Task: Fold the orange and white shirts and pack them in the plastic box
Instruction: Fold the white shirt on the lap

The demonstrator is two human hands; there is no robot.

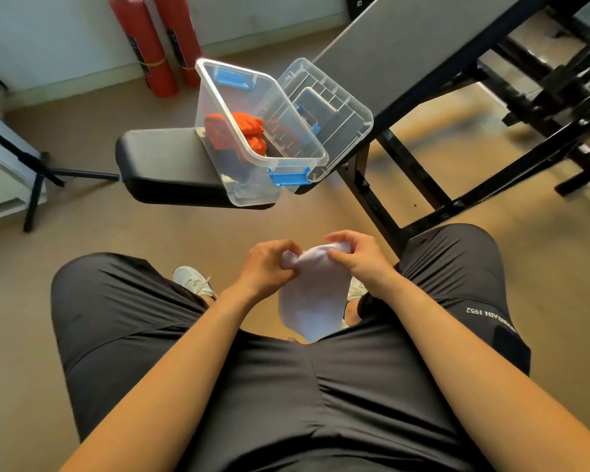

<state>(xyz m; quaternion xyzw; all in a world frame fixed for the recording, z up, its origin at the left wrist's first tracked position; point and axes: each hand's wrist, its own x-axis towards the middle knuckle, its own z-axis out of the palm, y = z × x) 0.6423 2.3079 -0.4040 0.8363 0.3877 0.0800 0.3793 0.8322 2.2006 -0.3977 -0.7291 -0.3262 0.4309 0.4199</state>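
Observation:
The white shirt (315,294) hangs between my knees, bunched at its top edge. My left hand (269,267) grips that edge on the left, and my right hand (355,255) pinches it on the right. Farther ahead, the clear plastic box (252,131) with blue latches stands open on the black bench seat (160,161). The orange shirt (242,131) lies folded inside it.
The box's clear lid (331,110) leans against the bench's inclined backrest (406,52). Two red fire extinguishers (157,42) stand at the wall. A black tripod stand (38,172) is at the left, and a black weight rack (559,97) at the right.

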